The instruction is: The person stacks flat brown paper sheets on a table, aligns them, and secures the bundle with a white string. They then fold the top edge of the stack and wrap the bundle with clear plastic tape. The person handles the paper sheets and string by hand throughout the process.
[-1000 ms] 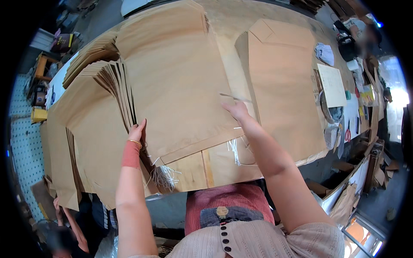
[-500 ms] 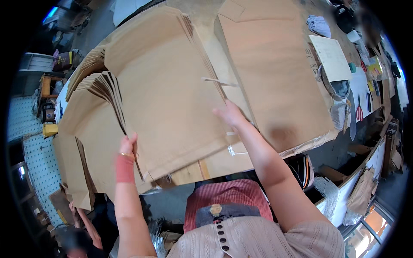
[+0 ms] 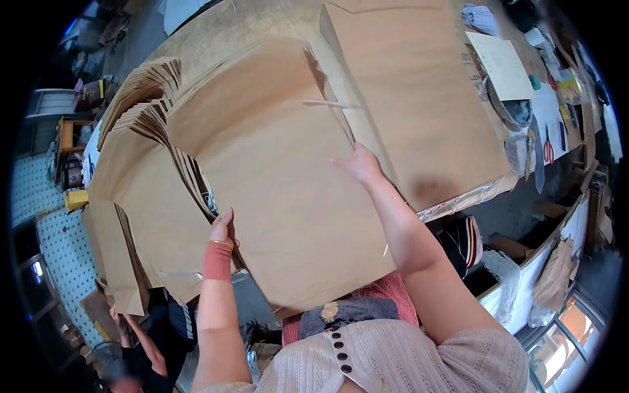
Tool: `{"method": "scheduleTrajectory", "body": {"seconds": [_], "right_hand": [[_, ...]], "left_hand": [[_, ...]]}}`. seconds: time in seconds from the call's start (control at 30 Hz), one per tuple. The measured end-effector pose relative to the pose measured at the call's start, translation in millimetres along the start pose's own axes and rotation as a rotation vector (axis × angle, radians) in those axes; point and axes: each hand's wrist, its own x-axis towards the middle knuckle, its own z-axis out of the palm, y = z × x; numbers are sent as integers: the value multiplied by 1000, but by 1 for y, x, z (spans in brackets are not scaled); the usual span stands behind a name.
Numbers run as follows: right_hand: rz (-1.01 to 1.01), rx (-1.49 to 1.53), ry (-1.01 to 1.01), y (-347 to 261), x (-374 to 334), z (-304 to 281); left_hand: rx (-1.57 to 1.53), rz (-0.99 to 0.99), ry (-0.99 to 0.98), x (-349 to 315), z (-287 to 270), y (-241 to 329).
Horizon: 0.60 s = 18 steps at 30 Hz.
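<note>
A small stack of large brown kraft paper bags [image 3: 282,177] lies between my hands, its near edge at my waist. My left hand [image 3: 223,230], with a red band at the wrist, is closed around the stack's left edge. At the right edge my right hand [image 3: 360,165] grips the stack, its thumb lying on the top sheet. A thin white strip [image 3: 327,103] crosses the upper right edge. Close on the left, another pile of brown bags [image 3: 144,177] is fanned out and bent at its far end. To the right a flat brown paper stack [image 3: 419,111] lies on the table.
Along the right side are a white sheet [image 3: 501,65], a round container [image 3: 517,114], red scissors [image 3: 548,149] and a folded cloth [image 3: 480,19]. Another person's hands [image 3: 121,321] show at the lower left. A cardboard-like table surface [image 3: 223,33] stretches away beyond the bags.
Both hands have shifted the held stack toward me and slightly right, away from the fanned pile. Its near edge now overhangs the table's front edge.
</note>
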Motion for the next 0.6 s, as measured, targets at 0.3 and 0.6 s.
{"method": "scheduleTrajectory", "body": {"seconds": [0.3,0.6], "right_hand": [[-488,-490,260,-204,-66,-116],[-422,-897,245,-251,-258,-112]], "left_hand": [[-705,-66,-573,-7,91,-44],[409,206,-763,-79,86,-44]]}}
